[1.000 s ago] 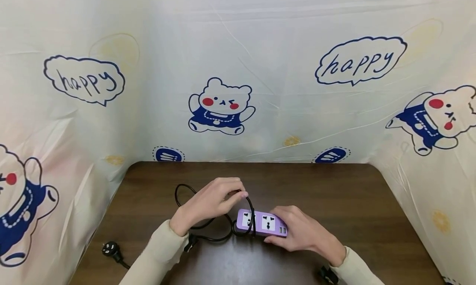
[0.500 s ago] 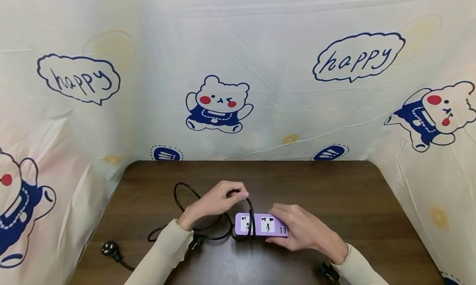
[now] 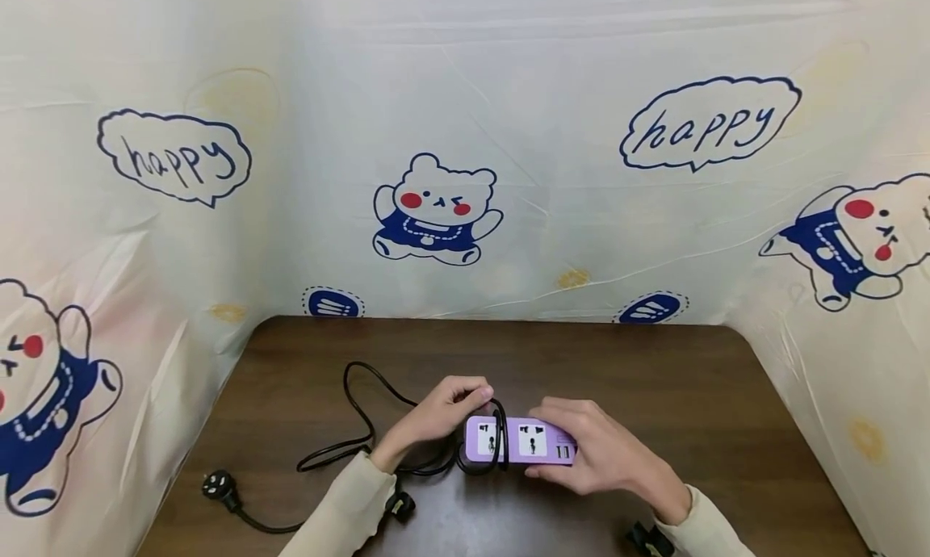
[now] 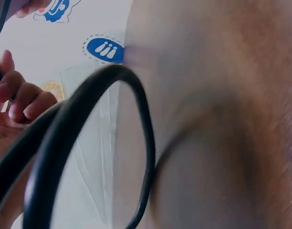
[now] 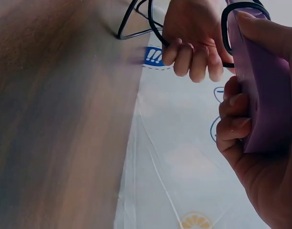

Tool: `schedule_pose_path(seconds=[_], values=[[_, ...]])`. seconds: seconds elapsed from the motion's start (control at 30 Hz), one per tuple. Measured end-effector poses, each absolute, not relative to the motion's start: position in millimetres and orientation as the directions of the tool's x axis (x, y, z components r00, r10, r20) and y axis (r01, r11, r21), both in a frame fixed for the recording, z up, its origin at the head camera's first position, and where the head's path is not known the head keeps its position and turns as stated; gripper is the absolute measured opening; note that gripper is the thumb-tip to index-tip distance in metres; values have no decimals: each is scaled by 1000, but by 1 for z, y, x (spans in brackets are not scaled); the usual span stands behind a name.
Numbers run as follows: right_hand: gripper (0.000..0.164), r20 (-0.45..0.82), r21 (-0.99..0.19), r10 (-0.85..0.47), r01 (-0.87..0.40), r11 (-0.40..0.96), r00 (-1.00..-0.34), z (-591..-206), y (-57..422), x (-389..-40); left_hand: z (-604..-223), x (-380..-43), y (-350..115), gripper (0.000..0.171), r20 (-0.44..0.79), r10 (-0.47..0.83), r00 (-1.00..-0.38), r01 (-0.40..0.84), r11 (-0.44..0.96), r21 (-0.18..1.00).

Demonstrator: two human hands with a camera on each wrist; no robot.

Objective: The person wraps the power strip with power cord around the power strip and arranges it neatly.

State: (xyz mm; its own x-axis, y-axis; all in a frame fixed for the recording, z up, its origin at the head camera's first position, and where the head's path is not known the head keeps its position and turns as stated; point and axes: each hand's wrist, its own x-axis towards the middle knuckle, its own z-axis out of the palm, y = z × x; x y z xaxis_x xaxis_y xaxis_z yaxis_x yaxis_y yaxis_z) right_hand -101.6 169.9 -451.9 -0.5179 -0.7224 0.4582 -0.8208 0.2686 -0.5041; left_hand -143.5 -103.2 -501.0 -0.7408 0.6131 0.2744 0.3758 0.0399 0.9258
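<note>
A purple power strip (image 3: 517,441) with white sockets and USB ports is gripped at its right end by my right hand (image 3: 603,448). In the right wrist view the strip (image 5: 267,102) sits between thumb and curled fingers. My left hand (image 3: 446,412) pinches the black power cord (image 3: 501,420) beside the strip's left end; the cord loops around the strip there. In the left wrist view the fingers (image 4: 22,95) curl around the cord, and a loop of cord (image 4: 119,71) hangs close to the camera. More cord lies in loose bends left of the hand.
The cord's black plug (image 3: 219,486) lies at the left of the brown wooden table (image 3: 654,363). A printed curtain (image 3: 567,137) with bears and "happy" bubbles surrounds the table's back and sides. Black wrist straps show at both sleeves.
My left hand has moved down and right, closer to the strip, drawing cord with it. More of the loose cord shows at left. The right hand keeps its grip; the head view has shifted slightly.
</note>
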Motion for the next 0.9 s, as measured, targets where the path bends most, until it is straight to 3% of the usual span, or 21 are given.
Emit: schedule_pose_path(seconds=[0.2,0.4,0.5,0.7,0.9], values=[[48,464,-548,-683,-789,279,-564,-452,171,-102,-510,-133,-98,31,254,558,-790,325,31,945],[46,452,-579,-664,-762,290,-596,-450,173,-105,-513,-117,-93,28,288,532,-796,356,28,934],[46,462,-572,-656,-766,293,-597,-450,173,-107,-519,-112,-91,21,290,504,-813,382,87,920],[45,466,-563,-642,-764,315,-609,-449,173,-111,-529,-99,-88,27,316,432,-845,442,231,867],[46,450,-575,-647,-754,319,-616,-449,171,-114,-532,-88,-84,25,376,386,-842,493,273,826]])
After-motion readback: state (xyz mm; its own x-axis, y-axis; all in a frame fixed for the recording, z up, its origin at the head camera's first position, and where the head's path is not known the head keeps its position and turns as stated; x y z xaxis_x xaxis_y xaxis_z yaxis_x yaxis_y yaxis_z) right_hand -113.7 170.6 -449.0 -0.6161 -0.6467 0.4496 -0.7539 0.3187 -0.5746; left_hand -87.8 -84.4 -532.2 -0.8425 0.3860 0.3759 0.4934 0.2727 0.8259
